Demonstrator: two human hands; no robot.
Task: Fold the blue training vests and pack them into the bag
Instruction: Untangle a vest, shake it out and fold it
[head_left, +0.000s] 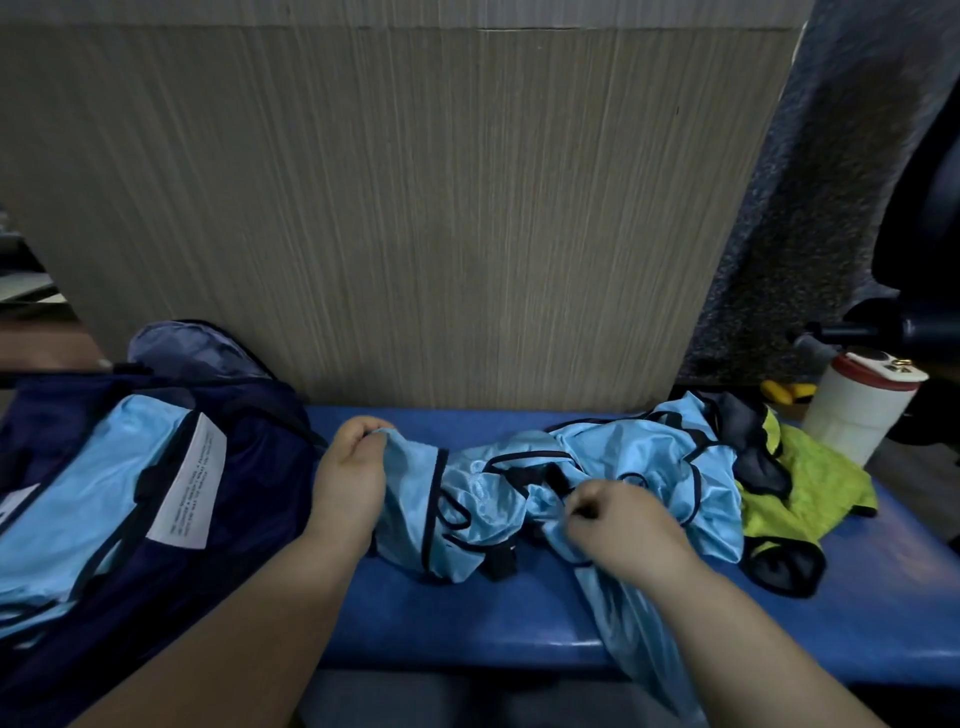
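With the left hand (353, 470) pinching an edge and the right hand (621, 522) a bunched fold of the crumpled light-blue dark-trimmed vest (483, 491) on the blue padded bench (467, 618) beside the navy fabric bag (244, 525), the step is probably calling for drawing it taut and flat.

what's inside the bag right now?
Light blue vest fabric with a white label lies in the open navy bag. How many vests are stacked beneath it is hidden.

Crumpled vests (649, 447) on blue bench (441, 623)
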